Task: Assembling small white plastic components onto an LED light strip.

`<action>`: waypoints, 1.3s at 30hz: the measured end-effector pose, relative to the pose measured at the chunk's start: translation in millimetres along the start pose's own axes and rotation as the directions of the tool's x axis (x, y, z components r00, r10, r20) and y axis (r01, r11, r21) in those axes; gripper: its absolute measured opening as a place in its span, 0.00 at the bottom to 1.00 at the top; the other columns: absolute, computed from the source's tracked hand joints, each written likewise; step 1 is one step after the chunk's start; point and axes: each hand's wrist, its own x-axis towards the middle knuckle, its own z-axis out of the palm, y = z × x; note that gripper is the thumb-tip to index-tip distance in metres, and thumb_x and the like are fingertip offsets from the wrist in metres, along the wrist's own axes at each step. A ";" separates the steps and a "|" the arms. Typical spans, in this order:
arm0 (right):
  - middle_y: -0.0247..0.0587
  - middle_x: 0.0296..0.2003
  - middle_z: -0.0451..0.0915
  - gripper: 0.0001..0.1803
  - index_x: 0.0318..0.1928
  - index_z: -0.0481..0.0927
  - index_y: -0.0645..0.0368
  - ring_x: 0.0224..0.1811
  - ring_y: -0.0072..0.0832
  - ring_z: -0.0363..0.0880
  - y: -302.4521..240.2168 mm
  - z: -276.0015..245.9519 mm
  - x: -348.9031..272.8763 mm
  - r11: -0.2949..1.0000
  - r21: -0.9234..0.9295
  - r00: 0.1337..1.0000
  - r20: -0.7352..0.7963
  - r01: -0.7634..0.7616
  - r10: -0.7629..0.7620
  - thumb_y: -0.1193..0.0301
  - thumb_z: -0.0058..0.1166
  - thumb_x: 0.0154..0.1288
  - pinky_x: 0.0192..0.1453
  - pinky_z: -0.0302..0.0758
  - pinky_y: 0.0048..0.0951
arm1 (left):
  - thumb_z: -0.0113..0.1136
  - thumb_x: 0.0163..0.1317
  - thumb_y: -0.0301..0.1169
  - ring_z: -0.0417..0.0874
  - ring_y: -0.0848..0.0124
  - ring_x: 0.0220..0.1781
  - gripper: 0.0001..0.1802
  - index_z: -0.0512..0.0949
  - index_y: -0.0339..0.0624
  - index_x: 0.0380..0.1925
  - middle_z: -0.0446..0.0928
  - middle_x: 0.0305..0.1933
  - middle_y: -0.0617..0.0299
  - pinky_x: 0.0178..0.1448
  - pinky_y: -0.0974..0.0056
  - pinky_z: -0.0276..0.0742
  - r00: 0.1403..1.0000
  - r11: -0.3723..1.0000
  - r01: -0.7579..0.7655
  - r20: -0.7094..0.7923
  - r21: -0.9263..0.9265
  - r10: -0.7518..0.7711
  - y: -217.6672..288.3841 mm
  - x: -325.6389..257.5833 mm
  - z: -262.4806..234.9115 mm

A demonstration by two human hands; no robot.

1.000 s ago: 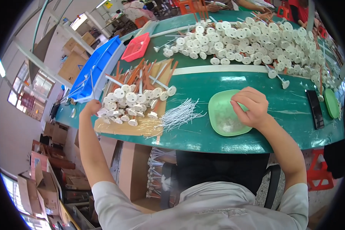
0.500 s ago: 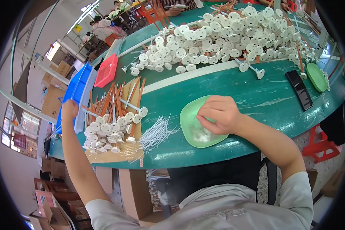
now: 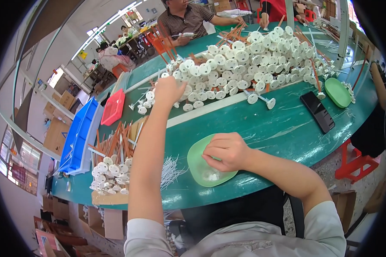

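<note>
My left hand reaches out to the left end of a large heap of white round discs on stems. Its fingers are smeared and partly hidden, so what they hold does not show. Over a light green dish my right hand is closed, thumb and fingertips pressed together; anything between them is too small to make out. Small whitish, clear bits lie in the dish. Left of it is a bundle of thin white strips. Beyond my left forearm sits a smaller group of stemmed white discs.
At the left stand a blue tray and a red tray. A black phone and a second green dish lie at the right. Across the green table a person in a striped shirt sits; another person's hands are farther right.
My left hand has swung from beside the blue tray rightward to the big heap. My right hand stays closed over the dish. The view has shifted, showing more of the far side.
</note>
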 end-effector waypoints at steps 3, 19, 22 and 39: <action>0.32 0.23 0.79 0.06 0.24 0.79 0.55 0.24 0.30 0.78 -0.5 -1.3 1.3 1.000 -0.018 1.000 -0.006 -0.006 0.005 0.75 0.66 0.48 0.25 0.76 0.29 | 0.65 0.49 0.55 0.84 0.47 0.36 0.30 0.84 0.33 0.29 0.82 0.31 0.41 0.46 0.50 0.80 0.997 1.000 -0.011 -0.077 -0.011 0.010 -5.4 -1.0 5.1; 0.36 0.26 0.80 0.09 0.30 0.80 0.59 0.26 0.33 0.80 6.3 -3.4 -0.8 0.989 -0.137 0.998 0.001 -0.059 0.059 0.74 0.68 0.47 0.27 0.77 0.30 | 0.64 0.59 0.18 0.81 0.76 0.36 0.15 0.78 0.25 0.47 0.82 0.37 0.58 0.43 0.71 0.77 0.838 0.405 0.103 -0.140 -0.909 -0.527 32.7 -272.8 -76.4; 0.38 0.28 0.80 0.13 0.33 0.81 0.60 0.28 0.33 0.81 -12.3 -4.2 6.2 0.995 -0.071 0.997 -0.032 0.063 -0.065 0.73 0.70 0.45 0.29 0.79 0.30 | 0.64 0.58 0.16 0.82 0.74 0.40 0.19 0.77 0.24 0.51 0.83 0.40 0.56 0.48 0.70 0.77 0.893 0.271 0.040 -0.087 -0.962 -0.442 60.7 -279.2 -71.8; 0.40 0.38 0.81 0.18 0.39 0.85 0.62 0.37 0.34 0.81 0.1 -15.7 9.6 0.963 -0.218 0.981 -0.072 0.160 -0.179 0.77 0.69 0.41 0.35 0.81 0.30 | 0.62 0.64 0.25 0.82 0.63 0.54 0.27 0.69 0.26 0.61 0.79 0.55 0.47 0.59 0.59 0.79 0.985 -0.470 0.126 0.054 -0.874 0.164 53.5 -218.6 -12.5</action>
